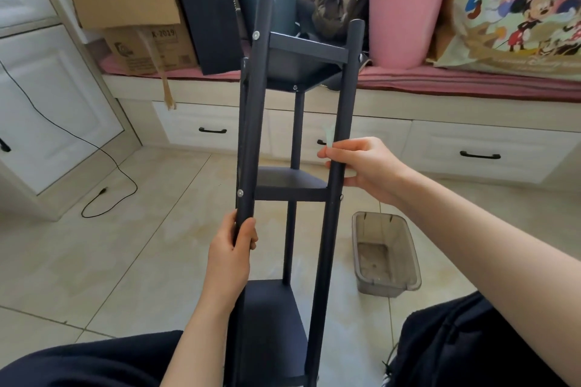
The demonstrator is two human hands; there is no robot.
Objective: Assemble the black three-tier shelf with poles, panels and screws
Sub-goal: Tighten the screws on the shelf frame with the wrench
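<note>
Shelf [292, 179] tilted between your knees; your left hand [231, 248] grips near-left pole [254, 110], right hand [361, 166] wraps right pole [341, 110], pinching pale scrap [328, 135]; clear tub [385, 254] near right

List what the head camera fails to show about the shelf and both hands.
- Shelf foot: cut off by the bottom edge.
- Right hand pinches a small pale item against a pole; too small and blurred to identify.
- Left hand fingertips: hidden behind the pole it grips.
- Far-side screws: hidden by poles.

A home: tiled floor [125, 261], window-seat drawers [484, 148], cardboard box [125, 3]
</note>
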